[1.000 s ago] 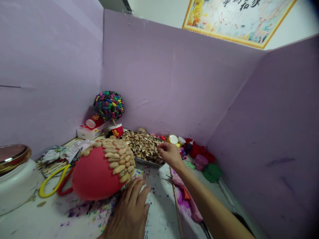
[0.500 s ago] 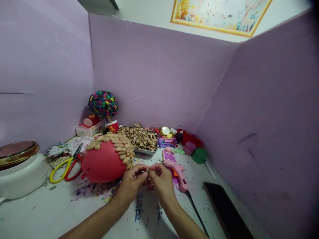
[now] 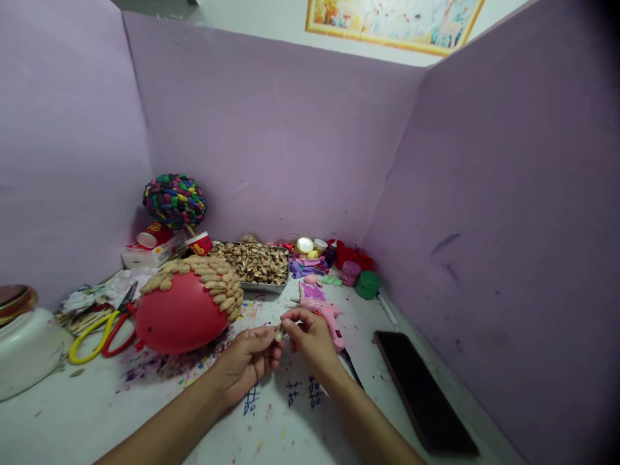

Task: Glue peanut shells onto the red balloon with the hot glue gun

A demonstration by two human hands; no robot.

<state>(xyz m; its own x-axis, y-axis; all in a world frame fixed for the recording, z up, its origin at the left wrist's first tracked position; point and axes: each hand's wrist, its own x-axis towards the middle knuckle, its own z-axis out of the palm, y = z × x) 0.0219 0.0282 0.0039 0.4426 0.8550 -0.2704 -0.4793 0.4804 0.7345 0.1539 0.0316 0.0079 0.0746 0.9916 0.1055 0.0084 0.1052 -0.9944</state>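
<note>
Between the fingertips of my two hands is a small pale piece that looks like a peanut shell (image 3: 279, 332). My left hand (image 3: 252, 358) pinches it from the left, thumb on top and fingers curled beneath. From the other side, my right hand (image 3: 310, 336) grips its edge with thumb and forefinger. Left of them rests a red balloon (image 3: 181, 320), its upper part covered with overlapping peanut shells (image 3: 213, 274). Just behind my right hand lies a pink glue gun (image 3: 332, 316), partly hidden by that hand.
A metal tray (image 3: 266, 287) full of broken shells stands behind. Scissors (image 3: 109, 329) and a white pot (image 3: 29, 352) are at left, a black phone (image 3: 423, 391) at right. Along the back are a multicoloured ball (image 3: 174, 200) and a green tub (image 3: 368, 284). Purple panels enclose the table.
My view has shifted right. My hands have come slightly apart and turned, so the shell piece now shows between them. The left palm is tilted further up.
</note>
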